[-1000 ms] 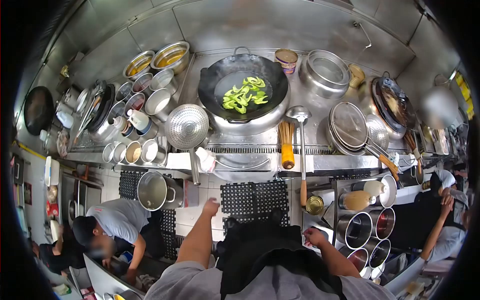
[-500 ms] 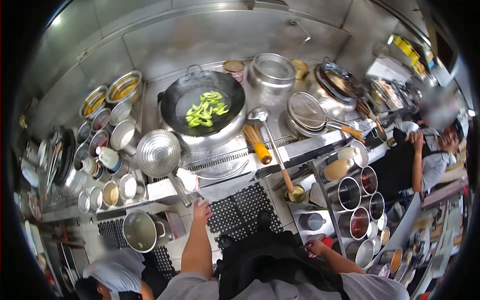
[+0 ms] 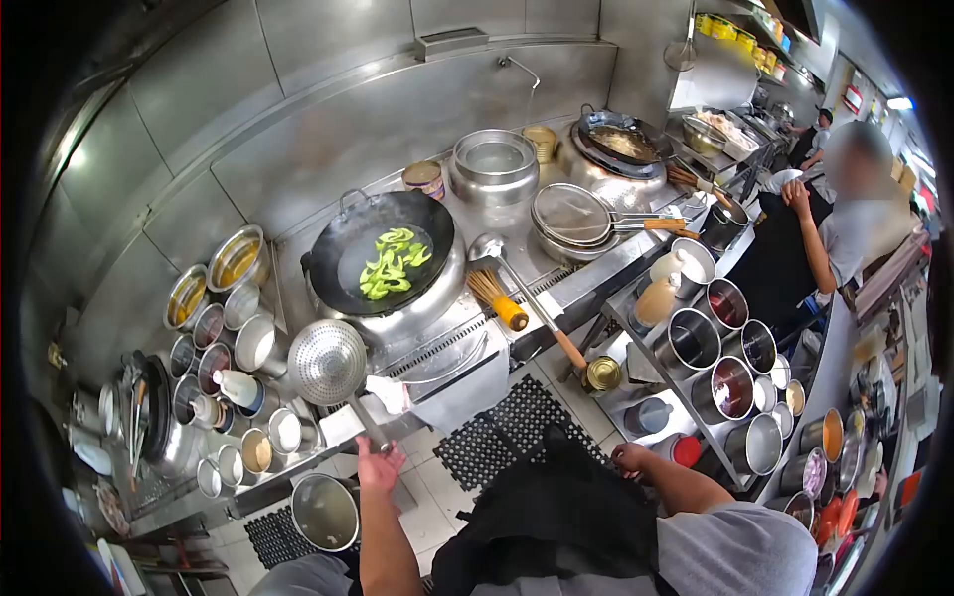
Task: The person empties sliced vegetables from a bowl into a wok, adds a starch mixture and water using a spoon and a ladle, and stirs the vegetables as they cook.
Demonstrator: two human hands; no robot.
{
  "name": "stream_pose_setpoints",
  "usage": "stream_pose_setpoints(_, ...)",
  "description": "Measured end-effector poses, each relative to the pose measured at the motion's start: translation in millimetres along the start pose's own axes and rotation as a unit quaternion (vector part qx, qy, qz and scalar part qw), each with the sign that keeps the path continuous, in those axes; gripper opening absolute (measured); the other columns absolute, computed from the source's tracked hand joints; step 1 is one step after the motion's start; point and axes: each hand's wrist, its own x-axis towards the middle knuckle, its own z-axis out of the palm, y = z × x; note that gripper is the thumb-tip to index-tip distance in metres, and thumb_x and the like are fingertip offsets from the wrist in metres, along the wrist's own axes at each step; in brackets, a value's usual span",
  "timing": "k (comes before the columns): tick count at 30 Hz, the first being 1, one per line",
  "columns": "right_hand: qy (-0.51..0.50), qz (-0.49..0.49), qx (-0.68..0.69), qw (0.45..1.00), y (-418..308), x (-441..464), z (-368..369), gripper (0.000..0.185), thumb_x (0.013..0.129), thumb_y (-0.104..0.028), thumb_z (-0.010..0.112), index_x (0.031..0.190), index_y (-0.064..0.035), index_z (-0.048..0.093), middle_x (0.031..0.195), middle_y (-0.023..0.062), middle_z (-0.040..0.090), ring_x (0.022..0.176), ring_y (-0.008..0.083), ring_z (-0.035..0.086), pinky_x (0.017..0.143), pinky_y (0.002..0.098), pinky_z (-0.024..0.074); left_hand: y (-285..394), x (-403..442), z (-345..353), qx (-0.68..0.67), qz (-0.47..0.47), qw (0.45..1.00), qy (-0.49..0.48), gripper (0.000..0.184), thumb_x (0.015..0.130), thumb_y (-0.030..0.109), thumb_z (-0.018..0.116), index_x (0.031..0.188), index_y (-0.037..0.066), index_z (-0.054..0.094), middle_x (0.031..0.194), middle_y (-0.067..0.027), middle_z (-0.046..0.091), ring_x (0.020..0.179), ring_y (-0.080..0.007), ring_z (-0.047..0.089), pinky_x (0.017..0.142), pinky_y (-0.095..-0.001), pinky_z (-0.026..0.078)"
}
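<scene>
My left hand (image 3: 381, 464) is open, palm up and fingers apart, just below the handle end of a large perforated skimmer (image 3: 328, 362). The skimmer lies across the counter's front edge beside a crumpled white cloth (image 3: 389, 393). At my right side, my right hand (image 3: 630, 459) has its fingers curled in, with nothing visible in them, left of a red-lidded container (image 3: 686, 450). Green pepper strips (image 3: 394, 264) lie in a black wok (image 3: 331, 247) on the stove. A long-handled ladle (image 3: 538, 311) and a bamboo wok brush (image 3: 496, 298) rest right of the wok.
Several metal sauce pots (image 3: 260, 343) stand on the left counter. Wire strainers (image 3: 573, 215) rest on a pot behind the ladle. A shelf of ingredient pots (image 3: 723, 385) is at my right, with a co-worker (image 3: 825, 238) behind it. A large pot (image 3: 326, 512) sits low at left.
My view has turned to the right. My left hand has moved closer under the skimmer's handle and turned palm up. The person at lower left has left the view.
</scene>
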Motion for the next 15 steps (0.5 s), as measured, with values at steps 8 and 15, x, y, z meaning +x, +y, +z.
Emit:
stream_pose_setpoints(8, 0.063, -0.102, -0.065, 0.991, -40, 50, -2, 0.029, 0.084, -0.029, 0.056, 0.105, -0.0116, 0.065, 0.083, 0.0101, 0.069, 0.070, 0.0231, 0.066, 0.068, 0.0390, 0.0522, -65, -28, -103, 0.009, -0.045, 0.998, -0.035, 0.058, 0.090, 0.052, 0.048, 0.134, 0.016, 0.040, 0.102, -0.0109, 0.058, 0.079, -0.0287, 0.058, 0.073, -0.0520, 0.049)
stream_pose_setpoints(15, 0.009, -0.041, -0.041, 0.998, -39, 42, -16, 0.025, 0.085, -0.026, 0.054, 0.104, -0.0118, 0.063, 0.076, 0.0102, 0.067, 0.055, 0.0197, 0.065, 0.049, 0.0370, 0.0509, -96, 23, -36, 0.097, -0.118, 0.987, 0.046, 0.045, 0.086, 0.039, 0.051, 0.123, 0.014, 0.047, 0.093, -0.0092, 0.059, 0.074, -0.0245, 0.059, 0.069, -0.0463, 0.050)
